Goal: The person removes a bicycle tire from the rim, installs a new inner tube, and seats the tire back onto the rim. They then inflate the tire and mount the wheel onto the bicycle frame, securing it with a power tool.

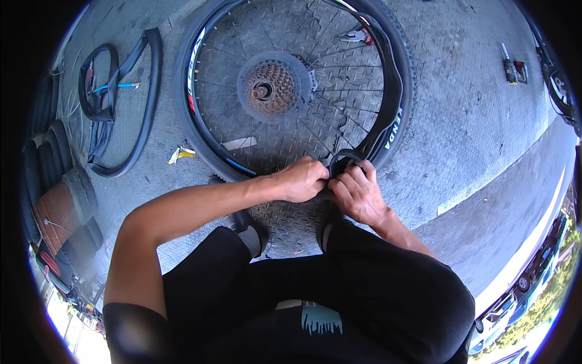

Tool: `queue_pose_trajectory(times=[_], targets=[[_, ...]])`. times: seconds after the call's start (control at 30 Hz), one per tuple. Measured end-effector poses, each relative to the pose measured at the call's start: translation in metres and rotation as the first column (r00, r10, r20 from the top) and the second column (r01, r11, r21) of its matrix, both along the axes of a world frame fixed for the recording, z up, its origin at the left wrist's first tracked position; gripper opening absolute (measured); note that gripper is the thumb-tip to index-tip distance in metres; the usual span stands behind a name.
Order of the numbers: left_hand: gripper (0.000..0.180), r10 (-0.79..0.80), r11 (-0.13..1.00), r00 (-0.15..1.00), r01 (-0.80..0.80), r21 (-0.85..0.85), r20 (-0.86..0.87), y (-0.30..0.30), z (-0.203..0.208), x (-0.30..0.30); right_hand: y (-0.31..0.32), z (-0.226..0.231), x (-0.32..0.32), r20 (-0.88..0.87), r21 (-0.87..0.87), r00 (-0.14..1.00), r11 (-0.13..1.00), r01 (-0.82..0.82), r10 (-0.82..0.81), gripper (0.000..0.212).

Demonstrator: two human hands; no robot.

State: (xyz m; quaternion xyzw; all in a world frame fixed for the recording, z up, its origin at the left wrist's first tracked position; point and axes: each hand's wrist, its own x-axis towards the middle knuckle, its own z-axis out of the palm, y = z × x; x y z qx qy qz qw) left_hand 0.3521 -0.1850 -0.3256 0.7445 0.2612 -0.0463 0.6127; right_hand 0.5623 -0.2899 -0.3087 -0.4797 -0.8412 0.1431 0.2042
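A bicycle wheel [195, 60] lies flat before me, its rusty rear cassette [276, 88] facing up. Its black tyre [405, 79] surrounds the rim. Along the right inner side runs a slack black inner tube [393, 91], which bends into a small loop at the wheel's near edge. My right hand [359, 193] is closed on that loop with thumb and fingers. Close beside it, my left hand [303, 180] is a fist on the same tube; its fingertips are partly hidden. Red-handled pliers [357, 37] show between the spokes at the far right.
Another black inner tube [154, 91] lies looped at the left, with a blue stick-like tool [118, 87] across it. A yellow-and-white scrap [180, 155] sits left of the wheel. A black-and-red hand tool [514, 70] rests far right. Patterned metal flooring [461, 115] extends around.
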Motion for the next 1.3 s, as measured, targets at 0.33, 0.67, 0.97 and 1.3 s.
queue_pose_trajectory(times=[0.33,0.67,0.97,1.3], targets=[[0.046,-0.287,0.954,0.900,0.300,-0.011,-0.327,-0.023,0.002,-0.011,-0.001,0.010,0.021,0.130,-0.251,0.991,0.968,0.019,0.014,0.024],[0.043,0.170,0.959,0.980,-0.189,0.211,0.108,0.015,0.012,-0.004,0.017,-0.009,0.061,0.191,-0.149,0.965,0.977,-0.151,0.178,0.019],[0.014,-0.005,0.997,0.999,0.002,0.078,0.034,0.005,-0.009,0.030,0.004,0.008,0.037,0.070,0.006,0.995,0.997,-0.078,0.077,0.020],[0.019,0.059,0.998,0.997,-0.057,0.038,-0.044,-0.021,-0.030,0.021,-0.002,0.008,0.029,0.025,-0.046,0.997,0.996,-0.072,0.073,0.023]])
